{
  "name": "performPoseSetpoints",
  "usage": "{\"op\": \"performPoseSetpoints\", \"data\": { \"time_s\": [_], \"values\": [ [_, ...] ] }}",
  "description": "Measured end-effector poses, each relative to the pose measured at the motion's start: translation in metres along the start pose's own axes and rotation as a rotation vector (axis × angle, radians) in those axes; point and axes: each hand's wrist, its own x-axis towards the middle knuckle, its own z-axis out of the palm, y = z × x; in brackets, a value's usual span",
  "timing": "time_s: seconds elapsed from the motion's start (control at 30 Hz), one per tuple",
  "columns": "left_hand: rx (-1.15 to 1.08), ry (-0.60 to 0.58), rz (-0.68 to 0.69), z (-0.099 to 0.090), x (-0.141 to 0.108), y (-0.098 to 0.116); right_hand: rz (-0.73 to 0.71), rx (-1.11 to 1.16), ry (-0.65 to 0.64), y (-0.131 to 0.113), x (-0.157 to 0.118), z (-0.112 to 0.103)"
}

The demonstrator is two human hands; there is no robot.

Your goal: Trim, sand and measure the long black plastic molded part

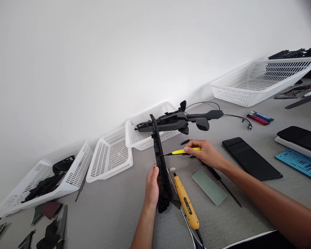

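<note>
My left hand point(152, 185) is wrapped round the lower part of a long black plastic trim piece point(163, 188), which stands tilted with its ribbed inner side showing. My right hand point(206, 154) pinches a slim yellow-handled tool point(179, 152). Its thin dark tip reaches the middle of the trim piece; whether it touches, I cannot tell. Just right of the piece lies a yellow rotary tool point(186, 202) with a pale round head. A pale green sharpening-stone-like block point(209, 187) rests below my right hand.
Behind, a white basket point(142, 143) bears several black plastic parts point(194, 119) that stick out over its edge. More white baskets point(111, 157) line the wall. To the right are a black phone point(251, 157), two lighters point(260, 118) and a cable point(238, 117). Sanding sheets point(50, 209) lie front left.
</note>
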Motion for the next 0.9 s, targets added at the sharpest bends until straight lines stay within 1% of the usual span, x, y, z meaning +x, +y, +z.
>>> {"op": "performPoseSetpoints", "data": {
  "time_s": [0.1, 0.23, 0.37, 0.47, 0.6, 0.7, 0.83, 0.9],
  "values": [
    [0.12, -0.059, 0.053, 0.0, -0.002, 0.004, 0.01, -0.015, -0.032, 0.0, 0.0, 0.0],
    [0.125, -0.065, 0.042, 0.002, -0.004, 0.008, 0.0, -0.008, 0.017, -0.001, 0.001, 0.0],
    [0.133, -0.084, 0.027, 0.003, -0.006, 0.011, -0.005, -0.019, -0.011, -0.002, 0.001, -0.002],
    [0.132, -0.083, 0.021, 0.004, -0.008, 0.012, -0.005, -0.014, 0.014, -0.003, 0.0, -0.002],
    [0.137, -0.087, 0.019, 0.002, -0.007, 0.012, -0.007, -0.02, 0.007, -0.003, 0.0, -0.003],
    [0.136, -0.08, 0.019, 0.0, -0.005, 0.01, -0.016, -0.001, 0.052, -0.003, 0.0, -0.002],
    [0.122, -0.084, 0.032, -0.004, -0.003, 0.005, -0.021, -0.013, 0.026, -0.004, 0.0, -0.002],
    [0.111, -0.08, 0.051, -0.006, -0.002, 0.002, -0.02, -0.008, 0.043, -0.004, 0.0, -0.002]
  ]
}}
